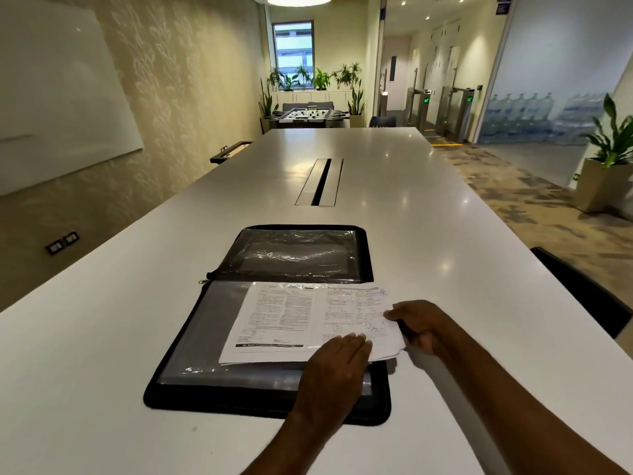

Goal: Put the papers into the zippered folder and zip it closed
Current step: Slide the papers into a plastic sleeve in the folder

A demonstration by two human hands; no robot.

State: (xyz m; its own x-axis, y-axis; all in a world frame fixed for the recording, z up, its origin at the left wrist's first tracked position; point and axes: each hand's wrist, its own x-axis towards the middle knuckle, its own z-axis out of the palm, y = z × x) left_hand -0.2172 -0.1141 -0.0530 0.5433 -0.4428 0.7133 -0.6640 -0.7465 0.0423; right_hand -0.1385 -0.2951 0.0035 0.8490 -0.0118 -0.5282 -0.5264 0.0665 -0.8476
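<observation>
A black zippered folder lies open flat on the white table, with clear plastic sleeves on both halves. Its zipper pull sticks out at the left of the spine. A stack of printed papers lies across the near half, its right edge overhanging the folder. My right hand pinches the papers' right edge, thumb on top. My left hand rests flat, fingers together, on the papers' near right corner and the folder beneath.
The long white table has a cable hatch in its middle beyond the folder. A dark chair stands at the right edge. A whiteboard hangs on the left wall; a potted plant stands far right.
</observation>
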